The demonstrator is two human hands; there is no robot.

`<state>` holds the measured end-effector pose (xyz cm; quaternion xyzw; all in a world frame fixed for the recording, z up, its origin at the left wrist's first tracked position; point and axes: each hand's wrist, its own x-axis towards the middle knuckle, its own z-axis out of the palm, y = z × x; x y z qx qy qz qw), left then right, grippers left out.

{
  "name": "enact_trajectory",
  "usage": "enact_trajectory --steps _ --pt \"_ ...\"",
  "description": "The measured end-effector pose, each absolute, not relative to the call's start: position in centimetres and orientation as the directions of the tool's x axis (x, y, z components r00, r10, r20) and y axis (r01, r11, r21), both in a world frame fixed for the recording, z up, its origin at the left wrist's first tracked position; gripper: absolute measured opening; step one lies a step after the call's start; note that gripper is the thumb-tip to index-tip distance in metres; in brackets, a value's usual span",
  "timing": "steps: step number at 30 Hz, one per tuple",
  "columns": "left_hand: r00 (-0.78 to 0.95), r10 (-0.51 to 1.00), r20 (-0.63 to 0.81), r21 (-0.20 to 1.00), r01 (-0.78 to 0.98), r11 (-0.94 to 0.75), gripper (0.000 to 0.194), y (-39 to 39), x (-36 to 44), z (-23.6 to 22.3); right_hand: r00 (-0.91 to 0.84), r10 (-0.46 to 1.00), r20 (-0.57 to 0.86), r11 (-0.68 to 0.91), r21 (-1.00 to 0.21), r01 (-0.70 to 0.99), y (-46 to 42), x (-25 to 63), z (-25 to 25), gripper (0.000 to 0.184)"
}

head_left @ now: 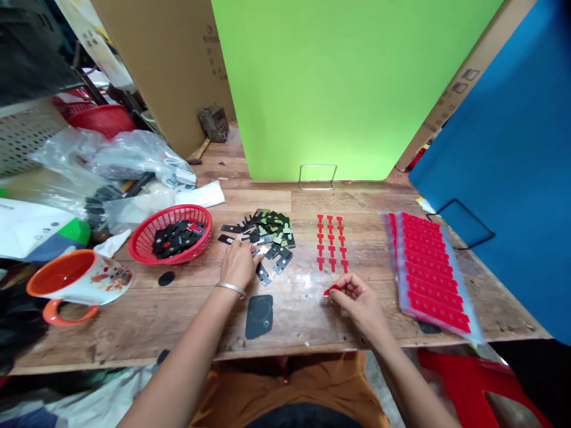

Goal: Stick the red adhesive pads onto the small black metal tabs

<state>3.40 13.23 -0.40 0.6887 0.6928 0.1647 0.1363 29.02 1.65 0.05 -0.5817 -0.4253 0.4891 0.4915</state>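
My left hand (238, 263), with a bracelet at the wrist, reaches onto a loose pile of small flat black metal plates (282, 261). Its thumb and fingers are apart and touch the near left side of the pile. Some plates show slots and notches, and several reflect green. Closer to the table's front edge, my right hand (359, 300) pinches a small red T-shaped piece (332, 290) between thumb and fingertips. Just beyond it, more red T-shaped pieces (331, 250) lie flat in three columns.
A red plastic basket (137, 254) at left holds more black plates. Beside it stands an orange and white mug (104, 279). Sheets of red pieces (430, 270) lie at right. Green (348, 89) and blue (504, 166) panels stand behind. A dark rectangular patch (259, 317) marks the table.
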Motion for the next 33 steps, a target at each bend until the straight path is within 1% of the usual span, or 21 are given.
enact_trajectory --steps 3,4,6,8,10,12,14,16,17,19,20,21,22,23,24,26,27,29,33 --pt "0.005 0.999 0.048 0.343 0.939 -0.021 0.018 13.4 3.1 -0.5 0.155 0.980 -0.124 -0.133 -0.990 0.049 1.6 27.9 0.6 0.019" --pt "0.010 0.998 0.058 0.347 0.937 -0.029 0.017 13.3 3.2 -0.3 0.157 0.981 -0.117 -0.127 -0.990 0.059 1.6 27.7 0.7 0.018" --pt "0.016 0.997 0.073 0.394 0.918 -0.043 0.013 12.6 3.5 0.4 0.162 0.981 -0.109 -0.122 -0.990 0.075 1.5 27.5 0.8 0.017" --pt "0.042 0.993 0.108 0.468 0.879 -0.088 0.010 11.4 4.0 1.0 0.178 0.978 -0.110 -0.125 -0.989 0.077 1.5 27.4 0.8 0.016" --pt "0.094 0.979 0.179 0.542 0.822 -0.178 0.016 9.6 4.9 1.4 0.195 0.974 -0.115 -0.129 -0.989 0.065 1.4 27.4 0.7 0.016" --pt "0.187 0.957 0.221 0.572 0.770 -0.283 0.020 7.6 6.0 1.4 0.207 0.971 -0.119 -0.133 -0.990 0.053 1.4 27.3 0.6 0.017" --pt "0.287 0.943 0.167 0.573 0.750 -0.330 0.016 5.8 7.2 1.0 0.203 0.972 -0.122 -0.134 -0.990 0.049 1.4 27.2 0.5 0.018" --pt "0.304 0.946 0.116 0.597 0.740 -0.310 0.017 4.8 7.9 0.5 0.187 0.975 -0.116 -0.129 -0.990 0.061 1.4 27.0 0.4 0.018" --pt "0.276 0.955 0.105 0.635 0.721 -0.278 0.017 4.6 8.1 0.3 0.179 0.978 -0.109 -0.124 -0.990 0.072 1.4 26.9 0.4 0.018" --pt "0.182 0.982 0.047 0.779 0.609 -0.151 0.016 4.6 8.3 0.2 0.174 0.980 -0.092 -0.109 -0.990 0.091 1.4 26.7 0.4 0.017" --pt "0.146 0.989 -0.034 0.866 0.498 -0.044 0.015 4.7 8.5 0.2 0.175 0.981 -0.084 -0.102 -0.990 0.094 1.5 26.6 0.3 0.017" --pt "0.137 0.980 -0.146 0.932 0.352 0.090 0.016 4.7 8.7 0.3 0.174 0.982 -0.078 -0.095 -0.991 0.090 1.5 26.5 0.3 0.017" --pt "0.160 0.951 -0.266 0.953 0.189 0.235 0.016 4.7 8.9 0.4 0.171 0.982 -0.074 -0.089 -0.993 0.082 1.5 26.4 0.3 0.016" --pt "0.206 0.907 -0.368 0.929 0.036 0.369 0.017 4.6 9.3 0.5 0.168 0.983 -0.071 -0.084 -0.994 0.072 1.6 26.2 0.4 0.016" --pt "0.258 0.861 -0.439 0.876 -0.089 0.474 0.019 4.4 9.6 0.6 0.163 0.984 -0.070 -0.081 -0.995 0.061 1.6 26.0 0.4 0.015" --pt "0.326 0.799 -0.506 0.775 -0.234 0.587 0.028 4.0 10.4 0.8 0.158 0.985 -0.072 -0.079 -0.996 0.038 1.6 25.6 0.4 0.015" --pt "0.338 0.784 -0.520 0.746 -0.268 0.610 0.032 3.7 10.7 0.8 0.157 0.985 -0.077 -0.082 -0.996 0.027 1.6 25.5 0.4 0.014" --pt "0.343 0.777 -0.528 0.729 -0.287 0.622 0.036 3.4 11.2 1.0 0.154 0.984 -0.088 -0.090 -0.996 0.007 1.6 25.2 0.4 0.014" --pt "0.332 0.794 -0.509 0.759 -0.262 0.596 0.036 3.4 11.5 1.2 0.132 0.988 -0.085 -0.085 -0.996 -0.009 1.5 25.1 0.4 0.012"
